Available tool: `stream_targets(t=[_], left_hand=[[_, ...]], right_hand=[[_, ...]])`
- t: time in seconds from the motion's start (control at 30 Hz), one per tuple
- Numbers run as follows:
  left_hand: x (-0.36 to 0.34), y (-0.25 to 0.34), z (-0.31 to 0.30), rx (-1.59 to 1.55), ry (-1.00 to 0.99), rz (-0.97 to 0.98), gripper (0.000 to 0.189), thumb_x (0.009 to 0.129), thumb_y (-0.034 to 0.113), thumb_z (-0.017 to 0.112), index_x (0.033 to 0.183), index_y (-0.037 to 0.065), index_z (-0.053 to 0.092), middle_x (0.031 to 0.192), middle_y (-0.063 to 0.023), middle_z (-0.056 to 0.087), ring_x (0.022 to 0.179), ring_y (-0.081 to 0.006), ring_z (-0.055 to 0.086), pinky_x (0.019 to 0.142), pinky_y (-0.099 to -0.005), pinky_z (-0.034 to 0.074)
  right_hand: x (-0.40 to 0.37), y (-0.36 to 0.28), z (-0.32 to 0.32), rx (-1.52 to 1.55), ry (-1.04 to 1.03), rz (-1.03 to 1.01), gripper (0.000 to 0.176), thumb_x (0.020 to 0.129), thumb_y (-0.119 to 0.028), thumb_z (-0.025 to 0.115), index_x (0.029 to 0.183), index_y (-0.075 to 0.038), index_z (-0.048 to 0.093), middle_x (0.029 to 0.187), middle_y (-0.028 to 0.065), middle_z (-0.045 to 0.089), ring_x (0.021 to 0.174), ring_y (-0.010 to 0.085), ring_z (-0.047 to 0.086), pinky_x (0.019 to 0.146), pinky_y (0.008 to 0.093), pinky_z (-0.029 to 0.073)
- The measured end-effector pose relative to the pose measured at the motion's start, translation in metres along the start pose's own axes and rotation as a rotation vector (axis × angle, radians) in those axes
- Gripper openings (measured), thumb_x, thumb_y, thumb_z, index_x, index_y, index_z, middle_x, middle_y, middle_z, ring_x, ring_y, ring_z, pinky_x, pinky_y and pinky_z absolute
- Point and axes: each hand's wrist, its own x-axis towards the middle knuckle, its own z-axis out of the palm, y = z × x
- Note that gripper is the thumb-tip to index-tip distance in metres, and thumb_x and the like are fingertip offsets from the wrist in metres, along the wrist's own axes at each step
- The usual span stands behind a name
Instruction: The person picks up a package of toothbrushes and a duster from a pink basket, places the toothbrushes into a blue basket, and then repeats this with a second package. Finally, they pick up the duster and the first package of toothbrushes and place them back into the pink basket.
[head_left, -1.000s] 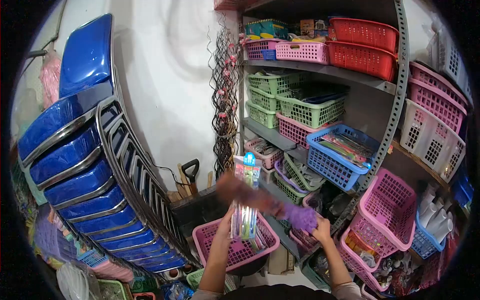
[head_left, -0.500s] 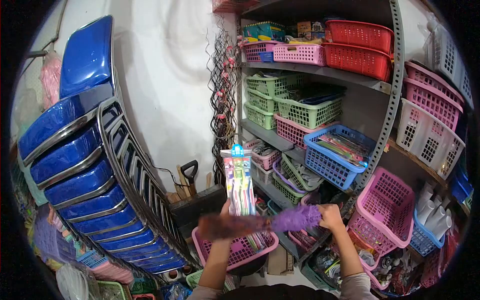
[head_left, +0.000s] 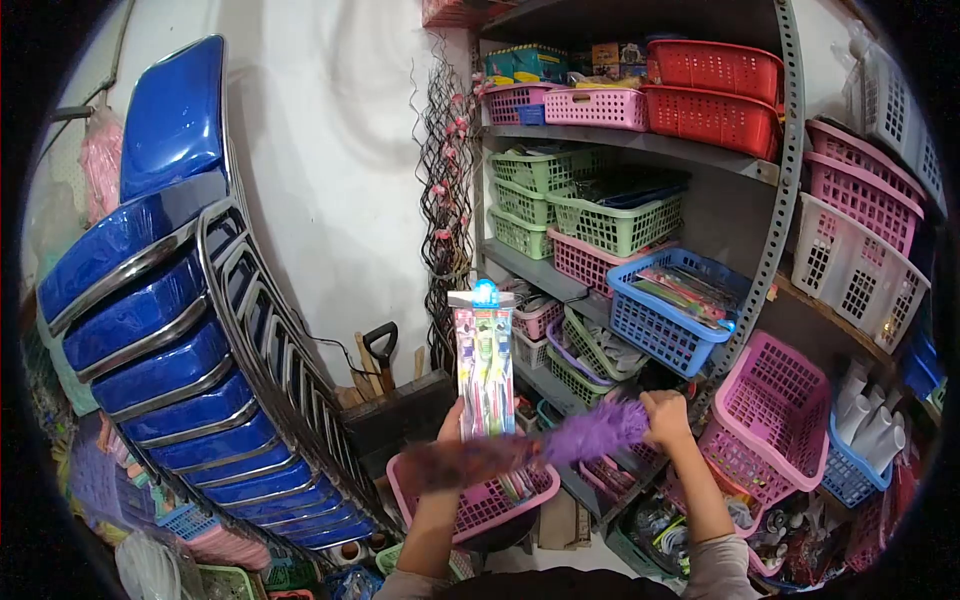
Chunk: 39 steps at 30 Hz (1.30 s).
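Observation:
A purple and brown feather duster lies across the view, its brown end blurred. My right hand is closed around its purple end. A clear pack of colourful toothbrushes with a blue hanger top stands upright in my left hand, which is partly hidden behind the duster's brown part. Under them is a pink basket with more packs inside, at its right side.
Blue stacked chairs rise on the left. Grey shelves hold green, red and pink baskets, and a blue basket with packs. At the right is another pink basket. A black-handled tool leans at the wall.
The toothbrush pack has shifted slightly right and turned more squarely to view. My right hand and the duster's purple end have moved slightly up.

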Motion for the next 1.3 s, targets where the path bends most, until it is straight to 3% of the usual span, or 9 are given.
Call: stream_targets(t=[0.13,0.37,0.47,0.57,0.73,1.07,1.2,1.23,1.3], left_hand=[[0.006,-0.005,-0.012,0.092,-0.106,-0.024,0.055,0.092,0.037,0.038,0.13,-0.003,0.035,0.123,-0.0233,0.048,0.109,-0.0384,0.051,0.088,-0.0453,0.047],[0.0,-0.001,0.006,-0.222,-0.104,-0.021,0.063,0.091,0.046,0.033,0.136,0.003,0.027,0.131,-0.0228,0.039,0.117,-0.0382,0.043,0.096,-0.0535,0.037],[0.019,0.005,-0.024,-0.034,-0.446,-0.127,0.063,0.092,0.049,0.03,0.135,0.004,0.03,0.131,-0.0174,0.043,0.118,-0.0415,0.041,0.099,-0.0507,0.035],[0.008,-0.002,-0.014,-0.162,-0.166,-0.052,0.063,0.092,0.048,0.031,0.133,0.0,0.031,0.128,-0.0205,0.044,0.113,-0.0447,0.045,0.093,-0.0502,0.042],[0.018,0.003,-0.026,-0.265,-0.269,0.02,0.067,0.089,0.046,0.031,0.137,0.0,0.025,0.134,-0.0227,0.036,0.114,-0.0366,0.047,0.092,-0.0558,0.039],[0.009,-0.001,-0.033,-0.453,-0.218,-0.253,0.075,0.085,0.034,0.053,0.139,-0.002,0.015,0.119,-0.0224,0.045,0.095,-0.0264,0.053,0.078,-0.0351,0.047],[0.011,0.008,-0.081,-0.017,0.214,-0.032,0.052,0.087,0.037,0.052,0.12,-0.002,0.046,0.082,-0.0097,0.056,0.068,-0.0194,0.055,0.061,-0.0312,0.05],[0.039,0.003,-0.15,-0.384,-0.241,-0.219,0.039,0.087,0.035,0.052,0.107,0.001,0.053,0.081,-0.0107,0.061,0.063,-0.0209,0.058,0.057,-0.0337,0.051],[0.021,0.007,-0.092,-0.088,-0.144,0.047,0.042,0.088,0.032,0.05,0.117,0.001,0.049,0.106,-0.0147,0.059,0.09,-0.0261,0.06,0.075,-0.0403,0.051]], right_hand=[[0.009,-0.003,0.005,0.07,0.031,0.425,0.026,0.061,-0.017,0.059,0.082,-0.003,0.055,0.063,0.0166,0.056,0.06,0.0346,0.057,0.054,0.0415,0.045],[0.005,-0.004,-0.009,0.132,-0.016,-0.037,0.023,0.063,-0.015,0.056,0.082,-0.003,0.057,0.06,0.0186,0.054,0.058,0.0369,0.056,0.054,0.043,0.044],[-0.002,0.003,0.004,0.029,-0.009,0.157,0.021,0.063,-0.017,0.058,0.078,-0.003,0.056,0.062,0.016,0.055,0.057,0.0342,0.055,0.053,0.0422,0.044],[0.004,-0.004,0.006,0.136,0.038,0.386,0.023,0.06,-0.015,0.057,0.08,-0.003,0.057,0.061,0.0154,0.055,0.058,0.0347,0.055,0.053,0.0422,0.044],[-0.005,-0.006,0.0,0.168,-0.027,0.14,0.027,0.059,-0.015,0.057,0.084,-0.004,0.059,0.063,0.0179,0.055,0.059,0.0372,0.055,0.055,0.0437,0.044],[-0.003,-0.009,0.003,0.227,0.007,0.527,0.025,0.065,-0.015,0.056,0.086,-0.002,0.059,0.057,0.0226,0.051,0.057,0.0403,0.053,0.055,0.0456,0.043],[-0.012,-0.012,-0.002,0.223,-0.044,0.263,0.026,0.064,-0.015,0.056,0.086,-0.003,0.061,0.063,0.0202,0.056,0.06,0.0368,0.056,0.055,0.0435,0.045],[-0.012,-0.013,-0.003,0.222,-0.043,0.262,0.026,0.064,-0.015,0.056,0.086,-0.003,0.061,0.063,0.0202,0.056,0.06,0.0368,0.056,0.055,0.0435,0.045],[-0.013,-0.015,-0.004,0.215,-0.076,0.182,0.024,0.062,-0.016,0.055,0.083,-0.004,0.06,0.065,0.0181,0.058,0.06,0.0355,0.057,0.056,0.0436,0.046]])
